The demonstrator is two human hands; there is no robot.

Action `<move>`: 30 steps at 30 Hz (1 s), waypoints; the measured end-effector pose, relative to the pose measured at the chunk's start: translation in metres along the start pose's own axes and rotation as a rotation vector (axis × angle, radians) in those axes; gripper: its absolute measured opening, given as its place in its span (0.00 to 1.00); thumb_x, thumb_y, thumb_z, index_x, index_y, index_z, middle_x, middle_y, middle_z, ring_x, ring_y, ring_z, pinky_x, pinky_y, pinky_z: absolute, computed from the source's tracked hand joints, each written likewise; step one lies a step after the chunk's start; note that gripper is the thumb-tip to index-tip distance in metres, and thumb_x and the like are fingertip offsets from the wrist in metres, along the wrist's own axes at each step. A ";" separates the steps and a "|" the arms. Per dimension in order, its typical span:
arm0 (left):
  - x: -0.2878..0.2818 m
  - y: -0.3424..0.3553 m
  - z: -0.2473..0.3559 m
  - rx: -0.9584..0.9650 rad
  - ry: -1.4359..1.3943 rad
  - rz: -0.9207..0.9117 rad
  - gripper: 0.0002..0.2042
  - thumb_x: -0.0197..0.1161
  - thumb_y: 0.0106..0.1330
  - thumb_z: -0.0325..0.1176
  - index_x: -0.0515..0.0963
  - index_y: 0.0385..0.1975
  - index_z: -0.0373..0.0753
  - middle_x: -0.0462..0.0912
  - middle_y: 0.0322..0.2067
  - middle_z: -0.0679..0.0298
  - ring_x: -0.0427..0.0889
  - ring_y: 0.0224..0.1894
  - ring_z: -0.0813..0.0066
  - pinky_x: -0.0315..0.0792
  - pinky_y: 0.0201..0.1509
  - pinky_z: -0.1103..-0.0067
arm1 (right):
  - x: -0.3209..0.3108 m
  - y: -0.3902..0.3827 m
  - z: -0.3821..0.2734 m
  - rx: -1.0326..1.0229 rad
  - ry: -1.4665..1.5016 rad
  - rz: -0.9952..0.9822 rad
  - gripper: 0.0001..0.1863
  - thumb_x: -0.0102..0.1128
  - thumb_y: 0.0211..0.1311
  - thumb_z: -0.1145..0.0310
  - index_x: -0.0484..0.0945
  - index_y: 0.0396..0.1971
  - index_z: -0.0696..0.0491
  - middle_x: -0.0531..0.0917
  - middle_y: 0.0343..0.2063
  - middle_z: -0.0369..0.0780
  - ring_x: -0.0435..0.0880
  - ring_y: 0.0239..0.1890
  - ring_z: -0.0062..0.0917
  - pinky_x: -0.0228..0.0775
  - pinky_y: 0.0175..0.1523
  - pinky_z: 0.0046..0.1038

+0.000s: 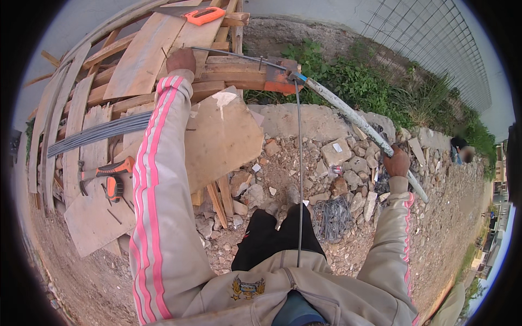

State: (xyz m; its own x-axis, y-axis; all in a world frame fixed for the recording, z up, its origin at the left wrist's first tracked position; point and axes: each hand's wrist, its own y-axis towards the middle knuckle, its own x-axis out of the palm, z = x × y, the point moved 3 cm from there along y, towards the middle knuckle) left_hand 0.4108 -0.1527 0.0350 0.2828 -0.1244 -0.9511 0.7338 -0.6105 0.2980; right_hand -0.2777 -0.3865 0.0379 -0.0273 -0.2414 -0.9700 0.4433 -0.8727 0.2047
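A thin steel rod (299,174) runs up from near my waist to an orange-painted bending block (280,76). There it turns sharply, and the other leg stretches left to my left hand (181,61), which is closed around it. My right hand (396,162) grips a long pipe (348,111), pale and scuffed with a blue band near its far end. That end meets the rod at the block; the pipe slants down to the right past my fist. An upright nail (260,63) stands in the wood beside the rod.
A hand saw (202,16), a claw hammer (115,167), a tape measure (113,188) and a bundle of steel rods (103,133) lie on the plank bench (136,54). Rubble (353,163), coiled wire (332,219) and plants (359,81) surround it. Wire mesh (429,38) leans at right.
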 end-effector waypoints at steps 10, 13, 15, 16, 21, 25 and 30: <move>0.009 0.007 -0.005 -0.014 -0.024 0.009 0.13 0.51 0.72 0.35 0.86 0.40 0.42 0.88 0.41 0.53 0.88 0.45 0.54 0.83 0.46 0.60 | -0.040 -0.052 -0.027 0.113 0.001 -0.070 0.18 0.72 0.51 0.54 0.86 0.39 0.49 0.87 0.31 0.49 0.87 0.38 0.46 0.79 0.45 0.46; 0.012 0.005 -0.006 -0.018 -0.018 0.027 0.13 0.52 0.72 0.35 0.86 0.40 0.42 0.88 0.41 0.53 0.88 0.45 0.54 0.83 0.47 0.61 | -0.047 -0.078 -0.043 0.097 -0.010 -0.033 0.19 0.73 0.50 0.55 0.86 0.40 0.51 0.88 0.31 0.48 0.87 0.36 0.46 0.79 0.44 0.45; 0.012 0.007 -0.005 -0.014 -0.016 0.036 0.13 0.51 0.72 0.35 0.86 0.40 0.43 0.88 0.41 0.53 0.89 0.45 0.54 0.83 0.47 0.61 | -0.047 -0.083 -0.043 0.104 -0.004 -0.036 0.20 0.73 0.51 0.55 0.85 0.40 0.52 0.87 0.30 0.48 0.87 0.35 0.47 0.79 0.43 0.45; 0.011 0.009 -0.005 -0.003 -0.007 0.034 0.13 0.51 0.73 0.35 0.86 0.40 0.43 0.88 0.41 0.53 0.89 0.45 0.54 0.83 0.47 0.61 | -0.047 -0.084 -0.044 0.110 -0.003 -0.041 0.20 0.73 0.51 0.56 0.85 0.40 0.52 0.87 0.30 0.48 0.87 0.35 0.47 0.79 0.42 0.45; 0.016 0.008 -0.007 0.001 0.017 0.066 0.13 0.52 0.73 0.36 0.86 0.40 0.43 0.89 0.40 0.54 0.89 0.44 0.54 0.83 0.47 0.62 | -0.064 -0.101 -0.066 0.134 0.010 -0.057 0.16 0.73 0.50 0.57 0.84 0.35 0.52 0.87 0.28 0.49 0.87 0.34 0.47 0.79 0.41 0.46; 0.014 0.006 -0.004 0.023 0.025 0.063 0.13 0.52 0.72 0.36 0.86 0.39 0.43 0.89 0.39 0.54 0.89 0.43 0.54 0.83 0.46 0.62 | -0.062 -0.134 -0.080 0.166 0.052 -0.062 0.15 0.73 0.50 0.57 0.82 0.32 0.52 0.86 0.25 0.49 0.87 0.31 0.48 0.79 0.38 0.46; 0.019 0.012 -0.007 0.021 0.003 0.097 0.14 0.51 0.72 0.36 0.86 0.39 0.43 0.89 0.38 0.53 0.89 0.43 0.52 0.83 0.46 0.61 | -0.059 -0.133 -0.077 0.163 0.077 -0.088 0.16 0.73 0.51 0.57 0.83 0.36 0.51 0.86 0.25 0.49 0.87 0.31 0.48 0.79 0.37 0.46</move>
State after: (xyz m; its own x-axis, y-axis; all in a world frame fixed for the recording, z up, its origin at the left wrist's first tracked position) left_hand 0.4297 -0.1571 0.0211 0.3536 -0.1818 -0.9176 0.6899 -0.6118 0.3870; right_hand -0.2666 -0.2232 0.0579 0.0116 -0.1333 -0.9910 0.2910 -0.9477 0.1309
